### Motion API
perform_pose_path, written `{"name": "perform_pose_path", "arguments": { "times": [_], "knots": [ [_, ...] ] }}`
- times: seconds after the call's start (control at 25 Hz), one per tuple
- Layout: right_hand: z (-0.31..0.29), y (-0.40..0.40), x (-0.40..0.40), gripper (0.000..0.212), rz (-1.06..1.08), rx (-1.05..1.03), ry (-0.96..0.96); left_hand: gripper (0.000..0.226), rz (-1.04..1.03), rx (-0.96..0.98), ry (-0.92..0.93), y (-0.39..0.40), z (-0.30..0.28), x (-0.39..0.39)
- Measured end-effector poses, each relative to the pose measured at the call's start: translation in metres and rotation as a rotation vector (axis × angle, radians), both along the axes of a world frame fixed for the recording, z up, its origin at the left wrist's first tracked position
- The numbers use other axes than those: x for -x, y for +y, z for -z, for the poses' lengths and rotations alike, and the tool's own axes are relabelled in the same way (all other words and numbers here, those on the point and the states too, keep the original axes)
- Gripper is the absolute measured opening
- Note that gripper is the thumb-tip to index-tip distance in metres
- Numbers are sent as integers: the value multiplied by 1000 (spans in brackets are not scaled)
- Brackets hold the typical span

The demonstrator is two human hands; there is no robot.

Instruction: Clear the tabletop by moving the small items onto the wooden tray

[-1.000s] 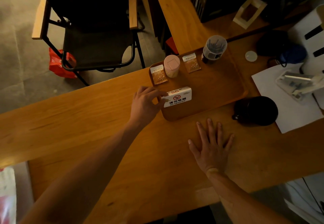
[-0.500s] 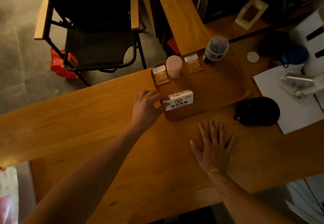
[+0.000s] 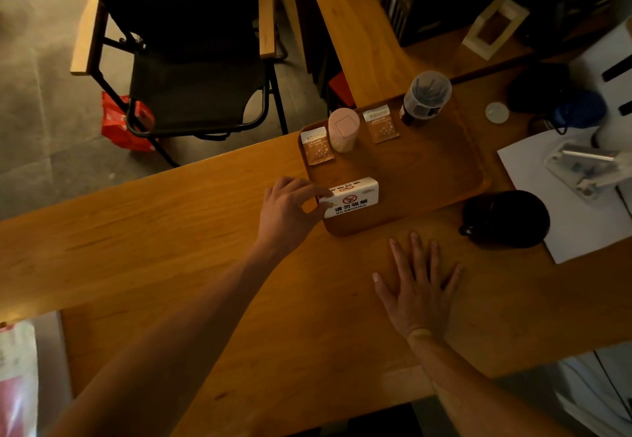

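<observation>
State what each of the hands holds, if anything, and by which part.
The left hand pinches the white no-smoking sign by its left end, over the wooden tray. The right hand holds nothing, lying flat on the table.

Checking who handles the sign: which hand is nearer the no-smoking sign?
Left. The left hand has its fingers on the no-smoking sign at its left end; the right hand lies flat on the table, apart from it.

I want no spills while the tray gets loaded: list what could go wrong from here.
1. The left hand pinches only one end of the no-smoking sign, at the near left corner of the wooden tray; with so small a grip it could tip or slide off the rim.
2. Pushed further in, the sign might hit the pink container, which stands upright between two sachets and could topple.
</observation>
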State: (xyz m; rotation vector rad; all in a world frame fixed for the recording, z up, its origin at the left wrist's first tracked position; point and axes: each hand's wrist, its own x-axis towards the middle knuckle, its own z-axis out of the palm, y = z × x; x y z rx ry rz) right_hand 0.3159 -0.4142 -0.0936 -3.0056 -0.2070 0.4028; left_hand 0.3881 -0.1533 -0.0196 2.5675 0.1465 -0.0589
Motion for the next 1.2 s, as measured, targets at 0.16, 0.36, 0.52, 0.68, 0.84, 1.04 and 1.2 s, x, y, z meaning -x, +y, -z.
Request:
{"name": "perform_pose_path", "arguments": {
  "times": [0.16,0.36,0.52,0.68,0.84,1.04,1.2],
  "knots": [
    [1,0,0,76,1,5,-4,23,-1,-2,-1,0,0,1],
    [1,0,0,75,6,-6,-2,23,7,-24,6,1,-1,0],
    [2,0,0,75,8,-4,-7,22,13,-17,9,1,-3,0],
    [2,0,0,75,0,6,-16,23,27,-22,4,1,-4,0],
    [1,1,-1,75,2,13,-19,23,33,-30,4,2,-3,-1],
    [2,1,0,75,-16,26,-40,23,29,-23,-3,2,-1,-1],
    [2,2,0,74,-11,-7,-74,27,32,-27,-15,1,2,1]
  ]
}}
